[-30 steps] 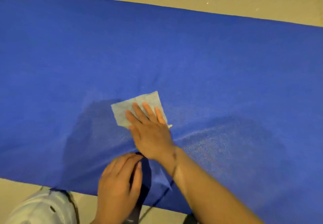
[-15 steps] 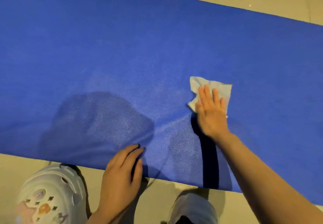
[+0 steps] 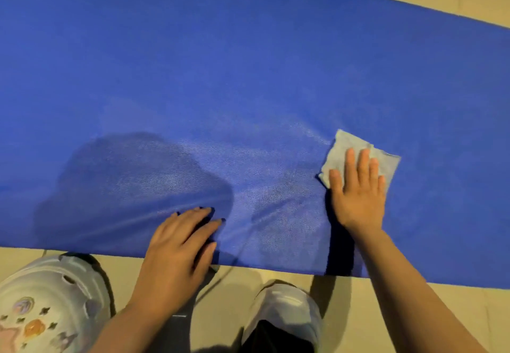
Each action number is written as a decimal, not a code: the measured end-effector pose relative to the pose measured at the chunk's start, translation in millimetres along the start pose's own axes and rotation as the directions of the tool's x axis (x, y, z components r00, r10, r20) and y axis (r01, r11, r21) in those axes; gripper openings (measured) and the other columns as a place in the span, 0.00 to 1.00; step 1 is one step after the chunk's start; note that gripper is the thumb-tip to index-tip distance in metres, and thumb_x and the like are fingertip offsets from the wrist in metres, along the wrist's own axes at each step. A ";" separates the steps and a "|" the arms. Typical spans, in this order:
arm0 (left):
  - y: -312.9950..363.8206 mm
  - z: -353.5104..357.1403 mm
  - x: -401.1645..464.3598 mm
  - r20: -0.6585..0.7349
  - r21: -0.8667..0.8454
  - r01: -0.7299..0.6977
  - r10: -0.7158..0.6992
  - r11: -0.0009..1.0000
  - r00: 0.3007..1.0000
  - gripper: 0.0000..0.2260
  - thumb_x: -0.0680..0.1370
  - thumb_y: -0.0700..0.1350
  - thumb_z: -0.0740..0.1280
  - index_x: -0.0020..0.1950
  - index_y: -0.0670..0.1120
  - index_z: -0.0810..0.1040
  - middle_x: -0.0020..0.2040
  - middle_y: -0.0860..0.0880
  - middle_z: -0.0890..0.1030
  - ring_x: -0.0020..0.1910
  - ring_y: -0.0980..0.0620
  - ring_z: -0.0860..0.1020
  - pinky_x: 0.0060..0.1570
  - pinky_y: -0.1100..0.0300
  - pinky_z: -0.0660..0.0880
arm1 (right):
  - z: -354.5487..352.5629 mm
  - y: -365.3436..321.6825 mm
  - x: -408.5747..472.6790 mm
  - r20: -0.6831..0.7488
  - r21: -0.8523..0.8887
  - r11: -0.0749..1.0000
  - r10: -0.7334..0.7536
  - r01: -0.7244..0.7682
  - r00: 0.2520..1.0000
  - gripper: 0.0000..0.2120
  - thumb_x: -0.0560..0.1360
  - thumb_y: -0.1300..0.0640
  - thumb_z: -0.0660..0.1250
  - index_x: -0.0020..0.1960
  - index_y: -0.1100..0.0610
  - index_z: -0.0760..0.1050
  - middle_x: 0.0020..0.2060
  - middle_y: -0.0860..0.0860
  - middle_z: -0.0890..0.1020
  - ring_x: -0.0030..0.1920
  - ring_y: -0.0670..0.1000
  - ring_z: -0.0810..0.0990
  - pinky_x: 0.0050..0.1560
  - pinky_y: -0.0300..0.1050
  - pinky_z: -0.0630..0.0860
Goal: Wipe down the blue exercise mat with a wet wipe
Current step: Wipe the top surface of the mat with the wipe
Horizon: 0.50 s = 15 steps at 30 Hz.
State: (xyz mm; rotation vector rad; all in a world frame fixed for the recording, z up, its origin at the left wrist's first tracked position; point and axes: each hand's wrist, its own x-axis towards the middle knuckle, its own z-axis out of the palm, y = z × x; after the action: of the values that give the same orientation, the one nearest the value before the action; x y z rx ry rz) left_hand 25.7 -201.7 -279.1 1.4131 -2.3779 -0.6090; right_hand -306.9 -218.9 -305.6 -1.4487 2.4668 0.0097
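Under both hands we've got the blue mat (image 3: 248, 63) flat on the floor (image 3: 414, 314), soft and prone to rippling, so our left hand (image 3: 179, 250) presses its near edge, fingers spread. Right hand (image 3: 358, 198) lies flat, pinning the limp wet wipe (image 3: 345, 145) under its fingertips, nothing pinched.

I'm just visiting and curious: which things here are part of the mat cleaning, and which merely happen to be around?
Part of the job:
blue mat
wet wipe
right hand pressing the wipe
left hand resting on the mat edge

Just around:
two pale clogs
tiled floor
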 end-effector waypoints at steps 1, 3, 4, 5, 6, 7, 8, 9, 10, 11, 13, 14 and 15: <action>5.4 7.2 3.0 -0.001 -0.005 -0.031 0.031 0.999 1.000 0.16 0.79 0.49 0.60 0.60 0.46 0.83 0.64 0.46 0.80 0.63 0.46 0.75 0.65 0.47 0.66 | -7.3 26.5 0.8 -0.013 0.022 0.996 0.081 -0.081 0.997 0.35 0.76 0.36 0.37 0.80 0.50 0.49 0.80 0.52 0.48 0.79 0.57 0.48 0.76 0.58 0.46; 16.0 20.4 9.3 -0.029 -0.023 -0.070 0.070 0.997 0.997 0.15 0.78 0.48 0.61 0.58 0.46 0.84 0.62 0.44 0.80 0.63 0.47 0.74 0.66 0.47 0.65 | -13.7 61.7 -5.1 -0.042 0.071 0.982 0.179 -0.176 0.983 0.33 0.78 0.40 0.38 0.80 0.52 0.48 0.80 0.53 0.48 0.79 0.57 0.47 0.77 0.59 0.45; 20.5 25.6 12.8 -0.050 -0.041 -0.058 0.056 0.998 0.997 0.15 0.78 0.47 0.61 0.57 0.45 0.84 0.61 0.44 0.81 0.62 0.47 0.74 0.65 0.47 0.66 | -12.8 65.4 -10.5 -0.047 0.082 0.977 0.200 -0.196 0.979 0.32 0.79 0.42 0.39 0.80 0.54 0.48 0.80 0.54 0.48 0.79 0.58 0.46 0.77 0.59 0.44; 25.1 29.5 17.1 -0.070 -0.065 -0.024 0.020 0.998 0.997 0.14 0.78 0.47 0.61 0.56 0.45 0.85 0.59 0.45 0.82 0.60 0.47 0.75 0.64 0.49 0.67 | -8.7 60.6 -16.4 -0.055 0.085 0.979 0.189 -0.184 0.980 0.32 0.79 0.43 0.39 0.80 0.56 0.49 0.79 0.56 0.50 0.79 0.58 0.47 0.77 0.59 0.44; 29.6 31.3 21.7 -0.082 -0.102 0.028 -0.036 0.994 0.996 0.14 0.78 0.47 0.61 0.55 0.44 0.85 0.58 0.45 0.82 0.58 0.48 0.76 0.63 0.52 0.68 | -3.4 47.2 -23.7 -0.068 0.088 0.987 0.141 -0.135 0.988 0.31 0.81 0.45 0.39 0.79 0.60 0.51 0.79 0.58 0.52 0.79 0.60 0.48 0.77 0.58 0.44; 33.6 31.1 27.1 -0.088 -0.141 0.090 -0.103 0.986 0.991 0.14 0.78 0.47 0.61 0.54 0.44 0.85 0.56 0.46 0.82 0.56 0.49 0.76 0.60 0.55 0.69 | 2.7 27.0 -32.4 -0.082 0.086 0.995 0.058 -0.051 0.995 0.30 0.82 0.46 0.40 0.78 0.62 0.53 0.78 0.60 0.54 0.78 0.62 0.51 0.77 0.55 0.43; 36.9 28.6 32.8 -0.088 -0.175 0.149 -0.166 0.973 0.982 0.14 0.78 0.47 0.61 0.54 0.44 0.85 0.54 0.46 0.82 0.53 0.50 0.76 0.58 0.59 0.69 | 8.9 -0.5 -43.6 -0.086 0.080 0.996 -0.043 0.050 0.995 0.29 0.83 0.47 0.41 0.78 0.63 0.56 0.77 0.60 0.56 0.77 0.63 0.53 0.77 0.53 0.43; 38.9 24.2 38.8 -0.082 -0.198 0.193 -0.212 0.961 0.974 0.15 0.78 0.47 0.61 0.54 0.44 0.84 0.51 0.47 0.82 0.51 0.51 0.76 0.54 0.62 0.69 | 16.2 -30.2 -58.1 -0.078 0.077 0.983 -0.160 0.166 0.984 0.28 0.84 0.47 0.41 0.77 0.62 0.59 0.77 0.59 0.58 0.77 0.63 0.55 0.76 0.53 0.44; 39.6 18.9 44.0 -0.074 -0.209 0.217 -0.236 0.954 0.969 0.15 0.78 0.47 0.60 0.54 0.44 0.84 0.49 0.47 0.81 0.48 0.52 0.75 0.50 0.64 0.68 | 23.8 -59.9 -72.5 -0.056 0.061 0.952 -0.296 0.300 0.953 0.27 0.84 0.48 0.42 0.77 0.60 0.61 0.77 0.58 0.61 0.76 0.62 0.56 0.75 0.55 0.48; 40.2 12.8 49.5 -0.063 -0.216 0.224 -0.243 0.950 0.968 0.15 0.78 0.47 0.60 0.54 0.44 0.83 0.47 0.47 0.81 0.47 0.52 0.74 0.47 0.65 0.67 | 29.8 -88.3 -86.6 -0.020 0.042 0.903 -0.428 0.428 0.904 0.26 0.83 0.48 0.44 0.76 0.57 0.64 0.76 0.57 0.64 0.76 0.61 0.58 0.74 0.57 0.51; 38.7 0.7 59.8 -0.038 -0.223 0.203 -0.217 0.953 0.975 0.14 0.78 0.47 0.60 0.54 0.43 0.83 0.47 0.47 0.80 0.47 0.53 0.74 0.45 0.66 0.65 | 35.8 -120.8 -105.4 0.082 0.034 0.786 -0.617 0.617 0.782 0.26 0.80 0.49 0.48 0.74 0.55 0.67 0.74 0.54 0.68 0.76 0.58 0.60 0.73 0.57 0.55; 37.4 -3.2 62.8 -0.031 -0.217 0.173 -0.184 0.961 0.982 0.14 0.78 0.46 0.60 0.53 0.43 0.83 0.47 0.47 0.80 0.47 0.53 0.74 0.45 0.66 0.65 | 35.5 -120.3 -105.1 0.105 0.022 0.752 -0.657 0.658 0.747 0.26 0.79 0.49 0.49 0.75 0.55 0.66 0.74 0.53 0.68 0.76 0.57 0.60 0.74 0.56 0.55; 37.4 -5.7 64.6 -0.025 -0.202 0.132 -0.140 0.970 0.990 0.13 0.78 0.45 0.61 0.53 0.42 0.83 0.47 0.46 0.80 0.47 0.52 0.74 0.46 0.65 0.66 | 32.9 -107.8 -100.7 0.093 0.003 0.752 -0.656 0.659 0.749 0.26 0.79 0.49 0.49 0.75 0.54 0.65 0.75 0.53 0.67 0.76 0.56 0.60 0.74 0.55 0.55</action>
State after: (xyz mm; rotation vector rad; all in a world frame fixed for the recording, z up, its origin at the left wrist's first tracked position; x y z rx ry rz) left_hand -30.0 -244.0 -252.4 1.4909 -2.1342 -0.8236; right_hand -160.6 -181.5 -298.3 -2.2000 1.7570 -0.0310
